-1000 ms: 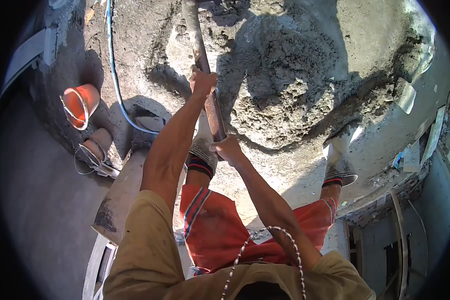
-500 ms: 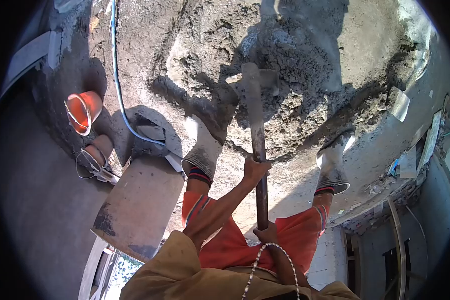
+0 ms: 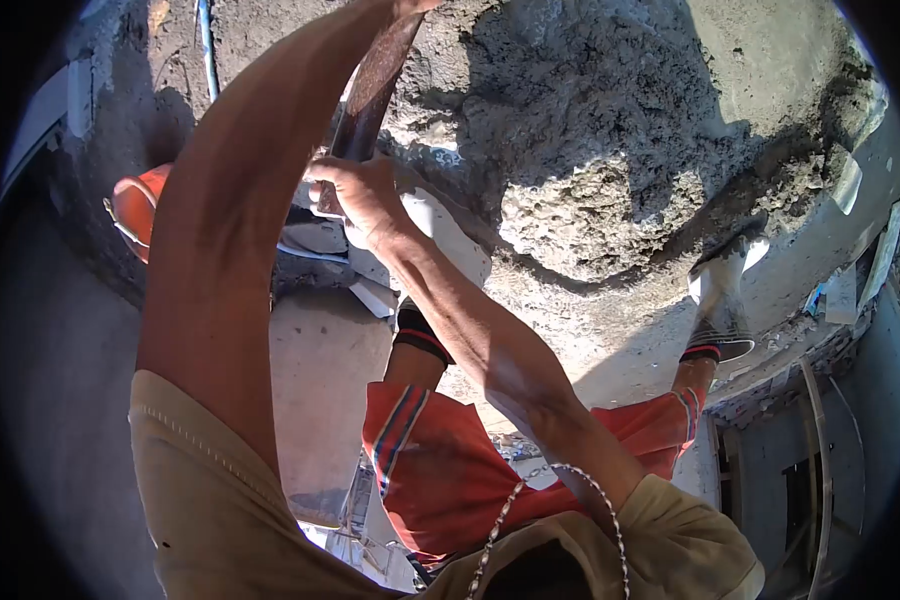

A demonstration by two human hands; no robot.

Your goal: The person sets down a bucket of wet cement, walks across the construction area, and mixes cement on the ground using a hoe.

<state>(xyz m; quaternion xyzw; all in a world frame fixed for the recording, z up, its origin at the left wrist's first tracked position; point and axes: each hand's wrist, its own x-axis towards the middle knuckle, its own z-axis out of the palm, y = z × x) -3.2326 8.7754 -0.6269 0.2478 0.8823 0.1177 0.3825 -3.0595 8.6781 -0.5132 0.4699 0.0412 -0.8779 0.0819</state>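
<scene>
The dark handle of a hoe (image 3: pixel 375 95) slants up to the top edge of the view. Its lower end is in my right hand (image 3: pixel 358 195), whose fingers wrap round it. Higher on the handle my left hand (image 3: pixel 410 6) grips it, cut off by the top edge. The head of the hoe is out of view. Beyond the hands lies a heap of wet grey mortar (image 3: pixel 600 200), partly in my shadow. My boots stand on the ground: the right boot (image 3: pixel 722 295) beside the heap, the left boot (image 3: pixel 440 235) partly behind my right forearm.
An orange bucket (image 3: pixel 135 205) stands at the left, partly hidden by my left arm. A blue hose (image 3: pixel 208 50) runs along the ground near it. A wide board (image 3: pixel 315 390) lies by my left leg. Wood scraps (image 3: pixel 882 255) line the wall at the right.
The hoe has swung up and to the left, and its head has left the view. My left hand has risen to the top edge; my right hand has moved up and left with the handle end.
</scene>
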